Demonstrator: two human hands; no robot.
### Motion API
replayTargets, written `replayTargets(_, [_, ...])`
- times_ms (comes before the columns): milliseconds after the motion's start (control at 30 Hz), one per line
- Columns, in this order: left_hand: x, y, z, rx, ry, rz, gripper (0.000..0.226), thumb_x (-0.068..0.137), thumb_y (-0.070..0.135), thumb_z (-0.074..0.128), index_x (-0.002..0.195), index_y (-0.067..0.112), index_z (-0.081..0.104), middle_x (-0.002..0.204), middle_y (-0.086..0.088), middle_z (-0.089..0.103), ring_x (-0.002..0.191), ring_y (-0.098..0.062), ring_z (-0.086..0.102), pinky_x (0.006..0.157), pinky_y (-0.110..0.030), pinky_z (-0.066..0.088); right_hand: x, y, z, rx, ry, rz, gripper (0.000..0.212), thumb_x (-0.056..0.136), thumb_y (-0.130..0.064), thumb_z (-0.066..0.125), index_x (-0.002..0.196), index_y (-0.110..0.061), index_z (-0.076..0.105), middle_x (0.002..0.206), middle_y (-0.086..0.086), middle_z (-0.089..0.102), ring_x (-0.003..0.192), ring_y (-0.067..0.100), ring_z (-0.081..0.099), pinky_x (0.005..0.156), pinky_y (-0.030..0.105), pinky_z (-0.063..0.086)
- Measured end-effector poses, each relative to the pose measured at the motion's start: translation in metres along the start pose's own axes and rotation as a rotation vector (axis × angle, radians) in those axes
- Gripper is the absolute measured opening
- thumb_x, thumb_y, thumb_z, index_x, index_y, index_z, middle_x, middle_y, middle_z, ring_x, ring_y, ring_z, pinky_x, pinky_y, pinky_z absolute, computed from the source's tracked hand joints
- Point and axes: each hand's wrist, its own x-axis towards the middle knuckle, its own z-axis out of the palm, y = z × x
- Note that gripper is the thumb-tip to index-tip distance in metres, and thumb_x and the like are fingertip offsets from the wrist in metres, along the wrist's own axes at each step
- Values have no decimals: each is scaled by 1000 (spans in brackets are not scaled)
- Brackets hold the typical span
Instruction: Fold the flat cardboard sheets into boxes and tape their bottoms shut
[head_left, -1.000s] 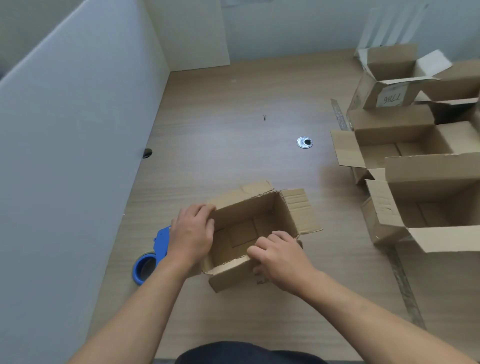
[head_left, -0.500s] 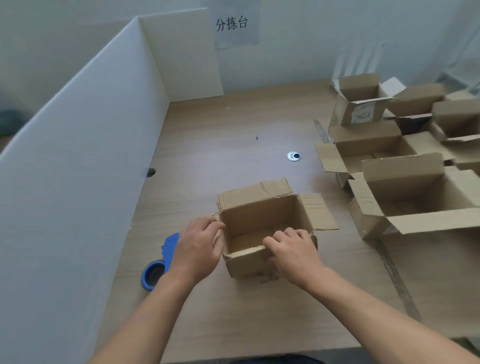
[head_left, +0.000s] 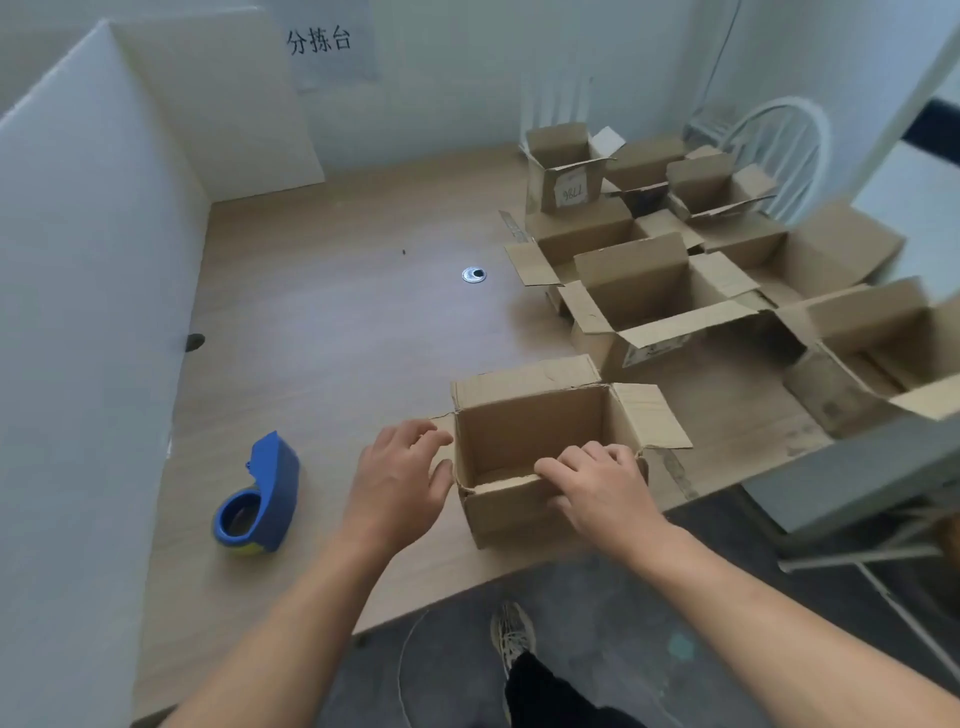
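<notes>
A small cardboard box (head_left: 524, 431) stands upright with its top open near the table's front edge, its flaps spread outward. My right hand (head_left: 597, 483) grips the box's near rim, fingers hooked over the edge and thumb on the front wall. My left hand (head_left: 400, 483) is at the box's left side with fingers loosely bent over the left flap and the thumb touching the left corner. A blue tape dispenser (head_left: 260, 499) lies on the table to the left of my left hand, apart from it.
Several open cardboard boxes (head_left: 639, 291) crowd the table's right side. A white partition (head_left: 78, 312) walls the left edge. A metal grommet (head_left: 474, 275) sits mid-table. A white chair (head_left: 779, 150) stands behind the boxes. The table's front edge (head_left: 467, 582) runs just below the box.
The box went from tilted toward me to standing upright and shifted right, away from the tape dispenser. My left hand's hold on the left wall has loosened.
</notes>
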Motion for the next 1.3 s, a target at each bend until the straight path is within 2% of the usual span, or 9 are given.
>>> replayTargets(200, [5, 50, 22, -17, -15, 116, 27, 90, 24, 63, 115, 16, 70, 117, 0, 63, 109, -27, 57, 90, -42, 46, -57, 48, -20, -25, 16, 155, 45, 64, -26, 89, 102, -28, 63, 86, -6, 60, 80, 22, 57, 77, 40, 44])
replayTargets(333, [10, 86, 40, 19, -77, 169, 31, 90, 33, 52, 114, 23, 69, 115, 5, 63, 106, -26, 58, 87, -42, 44, -83, 86, -33, -55, 40, 201, 44, 66, -24, 88, 102, -27, 63, 86, -5, 60, 79, 23, 56, 78, 42, 43])
replayTargets(400, [17, 105, 48, 54, -122, 169, 29, 95, 33, 51, 119, 26, 66, 120, 8, 61, 112, -23, 55, 93, -41, 40, -90, 109, -38, -63, 37, 221, 42, 67, -24, 87, 102, -27, 64, 87, -5, 60, 79, 23, 57, 79, 41, 42])
replayTargets(600, [40, 169, 70, 104, -165, 105, 35, 99, 37, 46, 131, 29, 57, 134, 10, 55, 123, -18, 47, 103, -36, 33, -97, 186, -44, -39, -22, 209, 42, 67, -23, 87, 102, -29, 63, 87, -6, 61, 80, 22, 56, 75, 40, 41])
replayTargets(700, [49, 202, 81, 95, -155, 73, 35, 99, 36, 46, 131, 28, 58, 133, 9, 55, 123, -17, 48, 103, -36, 35, -91, 224, -49, -34, -27, 145, 43, 66, -22, 87, 101, -29, 62, 87, -6, 61, 79, 23, 57, 75, 41, 43])
replayTargets(967, [56, 253, 108, 57, -135, -93, 32, 98, 32, 50, 127, 26, 61, 130, 7, 58, 119, -18, 52, 100, -35, 39, -75, 288, -36, 5, -183, 73, 46, 62, -26, 89, 98, -31, 62, 88, -9, 60, 80, 21, 58, 77, 40, 45])
replayTargets(1033, [54, 259, 109, 53, -139, -130, 32, 98, 31, 50, 127, 25, 61, 130, 6, 58, 120, -18, 52, 100, -36, 40, -70, 297, -34, 10, -249, 94, 42, 68, -26, 85, 102, -32, 61, 92, -8, 60, 86, 21, 59, 86, 44, 46])
replayTargets(1133, [51, 262, 109, 39, -140, -177, 32, 98, 29, 51, 127, 23, 62, 129, 4, 59, 119, -19, 52, 101, -37, 42, -65, 306, -30, -17, -322, 114, 35, 88, -25, 65, 121, -32, 55, 114, -5, 56, 111, 22, 52, 110, 50, 29])
replayTargets(1300, [47, 266, 105, 34, -182, -241, 34, 100, 29, 48, 132, 24, 58, 134, 5, 55, 121, -17, 52, 100, -34, 42, -58, 308, -41, 43, -424, 100, 41, 95, -25, 55, 135, -30, 45, 142, -1, 39, 139, 22, 28, 119, 50, 13])
